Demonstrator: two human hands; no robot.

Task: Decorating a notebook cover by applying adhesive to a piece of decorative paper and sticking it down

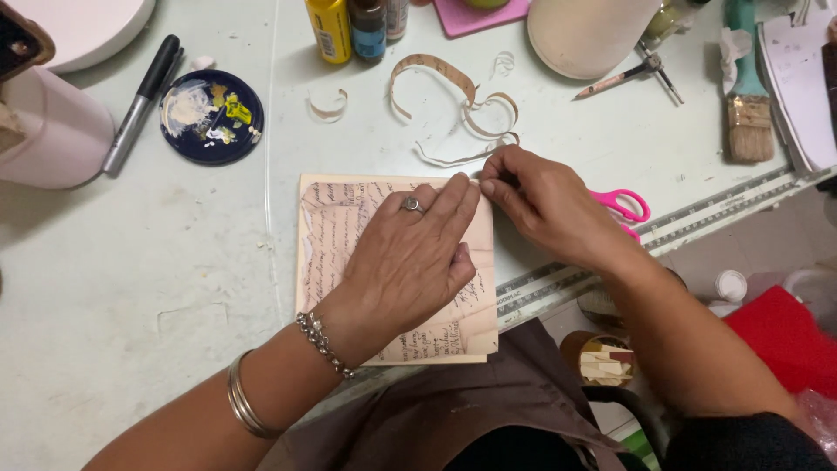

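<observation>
A: How is the paper-covered panel (349, 253) being held?

B: It is pinned flat to the pale green table (131, 288) by the left hand (410, 262), which is spread wide, palm down, over the panel's middle and right half. It seems to be pressed that way so that the script-printed paper is kept from shifting.

A: And the right hand (545, 205)?

B: It is set at the panel's upper right corner, fingers drawn narrow and pinched together at the paper's edge. Whether a sliver of paper is gripped there cannot be told. The corner is probably being trimmed or smoothed.

A: What is found around the panel?

B: Just above it, curled paper strips (453, 109) are scattered, likely offcuts. To the panel's upper left, a dark paint lid (212, 116) smeared with white and yellow is laid, with a black marker (139, 103) beside that. Pink-handled scissors (621, 208) are left just right of the panel, partly hidden behind the right hand. Farther to the upper right, a flat brush (748, 96) is rested. Paint bottles (353, 28) are stood well above the panel.
</observation>
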